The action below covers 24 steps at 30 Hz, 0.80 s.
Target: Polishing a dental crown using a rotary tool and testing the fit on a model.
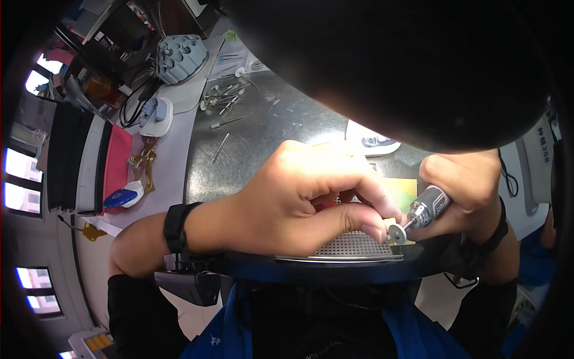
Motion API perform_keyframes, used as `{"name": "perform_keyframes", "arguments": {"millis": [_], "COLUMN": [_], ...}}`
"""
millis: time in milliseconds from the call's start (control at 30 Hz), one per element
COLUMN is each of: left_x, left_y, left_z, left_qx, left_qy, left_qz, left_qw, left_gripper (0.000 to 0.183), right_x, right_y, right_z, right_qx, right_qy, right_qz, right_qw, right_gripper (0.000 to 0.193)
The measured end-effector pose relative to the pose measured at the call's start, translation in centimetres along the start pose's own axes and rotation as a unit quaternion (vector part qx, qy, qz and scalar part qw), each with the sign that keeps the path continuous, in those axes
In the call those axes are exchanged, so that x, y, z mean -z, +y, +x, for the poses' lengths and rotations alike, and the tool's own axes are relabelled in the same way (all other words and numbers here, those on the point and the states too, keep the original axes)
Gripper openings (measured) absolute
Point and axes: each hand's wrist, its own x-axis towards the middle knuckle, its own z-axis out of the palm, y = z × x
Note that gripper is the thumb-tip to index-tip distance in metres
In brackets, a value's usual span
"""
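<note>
Silver rotary handpiece [428, 207] with small grey disc [396, 233] at its tip, gripped in right hand [463, 185], left hand [311, 197] curled tight, pinching something hidden beside the disc, over perforated metal grille [353, 244], loose metal burs [224, 99] far left on steel benchtop [269, 119].

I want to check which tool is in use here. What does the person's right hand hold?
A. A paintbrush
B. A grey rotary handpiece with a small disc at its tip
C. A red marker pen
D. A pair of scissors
B: the right hand grips a grey rotary handpiece whose small disc sits by the left hand fingertips, above a perforated grille.
</note>
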Motion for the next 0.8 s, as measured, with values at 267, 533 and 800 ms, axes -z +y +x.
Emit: {"name": "perform_keyframes", "arguments": {"millis": [267,533,800], "left_x": [0.0,0.0,0.8], "left_y": [-0.2,0.3,-1.2], "left_z": [-0.1,-0.2,-0.2], "left_qx": [-0.015,-0.001,0.010], "left_qy": [-0.001,0.011,0.064], "left_qz": [0.018,0.034,0.111], "left_qw": [1.000,0.999,0.992], "left_gripper": [0.018,0.021,0.018], "right_x": [0.1,0.2,-0.2], "right_y": [-0.2,0.0,2.9], "right_z": [-0.1,0.1,0.7], "right_qx": [-0.029,-0.035,-0.001], "right_qy": [-0.004,-0.003,0.054], "right_qz": [0.009,0.009,-0.026], "right_qw": [1.000,0.999,0.998], "right_gripper": [0.064,0.059,0.048]}}
